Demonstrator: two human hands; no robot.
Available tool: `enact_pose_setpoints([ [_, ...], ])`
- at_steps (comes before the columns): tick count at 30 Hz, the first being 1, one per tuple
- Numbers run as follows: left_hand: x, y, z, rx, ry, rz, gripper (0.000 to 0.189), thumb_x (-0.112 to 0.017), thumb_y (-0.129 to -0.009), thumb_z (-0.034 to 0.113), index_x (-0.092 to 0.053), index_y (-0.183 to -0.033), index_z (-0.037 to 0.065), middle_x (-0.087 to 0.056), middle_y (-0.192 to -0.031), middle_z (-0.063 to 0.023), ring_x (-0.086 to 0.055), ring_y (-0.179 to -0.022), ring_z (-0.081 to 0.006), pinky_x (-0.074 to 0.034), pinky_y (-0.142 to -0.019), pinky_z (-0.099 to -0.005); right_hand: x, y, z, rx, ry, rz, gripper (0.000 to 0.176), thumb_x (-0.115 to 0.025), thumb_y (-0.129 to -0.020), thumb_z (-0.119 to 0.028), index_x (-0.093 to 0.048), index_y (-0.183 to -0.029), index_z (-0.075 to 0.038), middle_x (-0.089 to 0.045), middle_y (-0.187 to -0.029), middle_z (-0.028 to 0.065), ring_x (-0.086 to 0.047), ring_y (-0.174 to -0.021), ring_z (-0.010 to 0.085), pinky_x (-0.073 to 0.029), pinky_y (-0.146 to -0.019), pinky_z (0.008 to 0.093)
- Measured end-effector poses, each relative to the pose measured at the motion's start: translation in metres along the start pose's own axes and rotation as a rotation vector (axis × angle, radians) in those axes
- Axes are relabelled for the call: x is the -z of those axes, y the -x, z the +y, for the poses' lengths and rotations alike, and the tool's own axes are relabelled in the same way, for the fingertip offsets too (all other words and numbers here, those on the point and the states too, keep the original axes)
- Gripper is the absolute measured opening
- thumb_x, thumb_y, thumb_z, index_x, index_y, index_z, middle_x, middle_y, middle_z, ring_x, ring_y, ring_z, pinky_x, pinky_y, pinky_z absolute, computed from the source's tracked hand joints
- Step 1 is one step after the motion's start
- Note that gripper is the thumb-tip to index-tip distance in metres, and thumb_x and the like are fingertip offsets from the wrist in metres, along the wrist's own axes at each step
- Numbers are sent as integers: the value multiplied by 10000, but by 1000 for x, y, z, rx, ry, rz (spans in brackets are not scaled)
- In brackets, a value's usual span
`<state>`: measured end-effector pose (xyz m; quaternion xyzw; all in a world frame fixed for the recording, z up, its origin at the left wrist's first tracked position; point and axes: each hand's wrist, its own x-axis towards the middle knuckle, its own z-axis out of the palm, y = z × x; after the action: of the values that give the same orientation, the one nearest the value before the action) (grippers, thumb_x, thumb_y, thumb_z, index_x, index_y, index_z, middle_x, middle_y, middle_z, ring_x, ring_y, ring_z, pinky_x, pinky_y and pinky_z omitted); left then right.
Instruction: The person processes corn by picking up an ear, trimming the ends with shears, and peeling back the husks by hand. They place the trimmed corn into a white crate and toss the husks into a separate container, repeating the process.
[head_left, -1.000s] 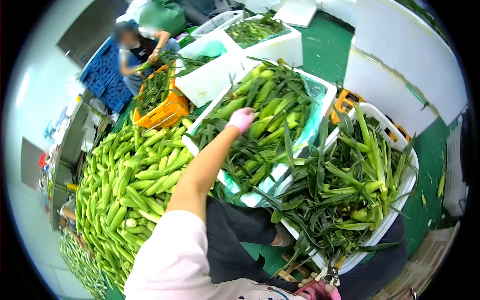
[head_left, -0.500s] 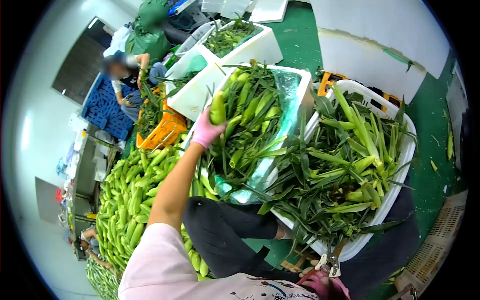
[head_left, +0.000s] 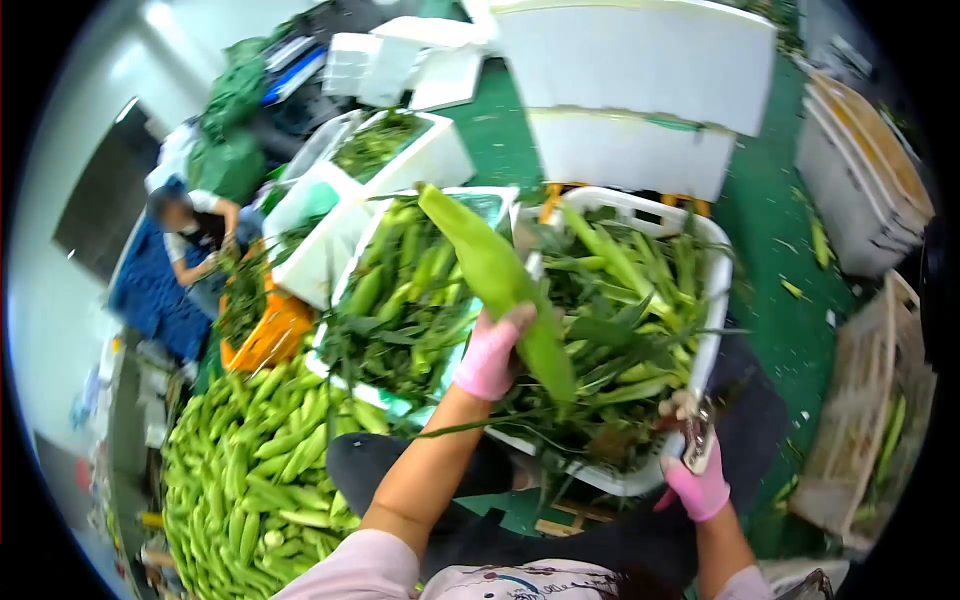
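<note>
My left hand (head_left: 492,358), in a pink glove, is wrapped round a large green ear of corn (head_left: 505,285) still in its husk, tilted with its upper end to the left. My right hand (head_left: 698,485), also pink-gloved, grips pruning shears (head_left: 699,435) at the front right corner of a white plastic basket (head_left: 712,345). Cut husks and long leaves (head_left: 630,300) fill this basket. Left of it stands a white foam box (head_left: 345,280) lined with clear plastic, holding more ears of corn (head_left: 405,270) and leaves. The held ear is above the two containers.
A big heap of corn ears (head_left: 250,470) covers the floor at left. Beyond it a person (head_left: 195,235) sits by an orange crate (head_left: 265,335) of leaves. White foam boxes (head_left: 640,65) stand at the back, and a beige crate (head_left: 850,410) is at right.
My left hand has lifted the ear of corn from above the foam box and brought it right, toward the basket. My right hand has risen with the shears to the basket's corner. The view has shifted.
</note>
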<state>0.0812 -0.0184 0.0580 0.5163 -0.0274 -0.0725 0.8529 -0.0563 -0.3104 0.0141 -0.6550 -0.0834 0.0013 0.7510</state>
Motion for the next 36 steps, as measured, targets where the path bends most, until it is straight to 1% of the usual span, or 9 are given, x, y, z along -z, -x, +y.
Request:
enact_pose_setpoints([
  [4, -19, 28, -21, -37, -534, -35, 705, -803, -759, 56, -451, -1369, 21, -596, -1175, -58, -568, -1087, -166, -475, -965, -316, 28, -27, -43, -98, 573, -163, 784, -764, -761, -268, -410, -1390, 40, -540, -1225, 213, -535, -1167, 340, -415, -1050, 401],
  [8, -27, 60, -25, 50, -830, -110, 813, -841, -711, 96, -424, -1407, 35, -588, -1249, -92, -572, -1131, -193, -468, -997, -346, 17, -62, -37, 84, 928, -336, 812, -765, -745, -446, -463, -1332, 27, -550, -1204, 245, -526, -1164, 407, -421, -1042, 457],
  [11, -22, 79, -24, -16, -1008, -79, 795, -863, -719, 173, -436, -1378, 44, -639, -1198, -158, -641, -1095, -252, -507, -964, -359, 11, -76, -28, 66, 950, -458, 864, -753, -727, -493, -460, -1355, 23, -548, -1221, 237, -523, -1174, 404, -426, -1050, 451],
  [14, -14, 88, -18, -4, -1087, -56, 831, -879, -713, 204, -420, -1389, 56, -646, -1198, -193, -658, -1091, -287, -525, -936, -375, 13, -81, -21, 17, 794, -560, 814, -794, -711, -364, -467, -1351, 18, -543, -1193, 236, -534, -1172, 371, -442, -1029, 457],
  [18, 1, 96, -28, 12, -1067, 0, 839, -890, -709, 228, -424, -1386, 63, -667, -1174, -198, -681, -1061, -312, -542, -902, -382, 12, -80, -45, -256, 609, -664, 863, -759, -747, -406, -428, -1413, 32, -530, -1278, 244, -504, -1239, 395, -412, -1090, 432],
  [23, -22, 106, -41, -9, -1221, -17, 837, -890, -699, 242, -435, -1387, 95, -691, -1118, -195, -699, -997, -364, -567, -839, -398, 8, -81, -17, 18, 854, -613, 862, -782, -689, -413, -468, -1381, -8, -560, -1221, 237, -533, -1184, 397, -445, -1039, 445],
  [28, -11, 111, -34, 74, -1235, -149, 823, -866, -701, 223, -426, -1380, 72, -688, -1074, -224, -698, -976, -378, -564, -844, -404, 9, -88, -16, 172, 948, -652, 680, -787, -670, -280, -556, -1261, -36, -607, -1131, 190, -583, -1096, 374, -493, -954, 439],
  [34, 13, 93, -15, 549, -620, -418, 892, -840, -688, 74, -373, -1445, 4, -546, -1343, -80, -514, -1233, -178, -419, -1053, -318, 0, -75, -11, -50, 853, -710, 553, -738, -691, -229, -590, -1181, -18, -670, -1008, 180, -669, -944, 370, -549, -833, 436],
  [36, 27, 89, -23, 627, -447, -448, 1044, -890, -653, 124, -310, -1513, 7, -544, -1343, -77, -520, -1224, -188, -408, -1068, -328, 2, -70, -6, -43, 758, -702, 536, -725, -689, -226, -592, -1170, -31, -677, -957, 172, -676, -897, 367, -559, -798, 423],
])
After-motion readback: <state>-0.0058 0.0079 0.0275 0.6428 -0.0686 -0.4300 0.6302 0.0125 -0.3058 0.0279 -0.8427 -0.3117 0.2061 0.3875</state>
